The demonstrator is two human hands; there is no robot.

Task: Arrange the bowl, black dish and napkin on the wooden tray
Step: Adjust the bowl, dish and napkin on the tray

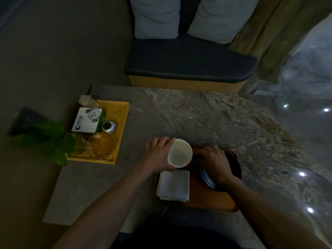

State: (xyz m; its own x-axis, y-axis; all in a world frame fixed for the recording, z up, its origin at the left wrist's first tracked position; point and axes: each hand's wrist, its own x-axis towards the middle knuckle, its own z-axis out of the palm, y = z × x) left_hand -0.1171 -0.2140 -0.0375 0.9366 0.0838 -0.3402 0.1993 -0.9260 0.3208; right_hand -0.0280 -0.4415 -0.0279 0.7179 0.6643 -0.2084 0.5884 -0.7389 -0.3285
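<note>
Dim room: a grey stone-patterned desk (179, 112) stands before a dark cushioned bench (190, 63) with two pale pillows. At the desk's left edge, a yellow tray (124, 123) holds a white-green box (88, 121), a glass ashtray (100, 145) and a small silver object; green leaves overlap it. The wooden tray (203, 198) carries a folded white napkin (174, 186) and a round black dish (235, 164). Left hand (158, 155): grip closed around the white bowl (180, 153), tilted, over the tray's far-left corner. Right hand (213, 160) rests on the dish; its grip state cannot be determined.

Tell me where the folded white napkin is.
The folded white napkin lies on the wooden tray's left side, just below the white bowl held in the left hand.
</note>
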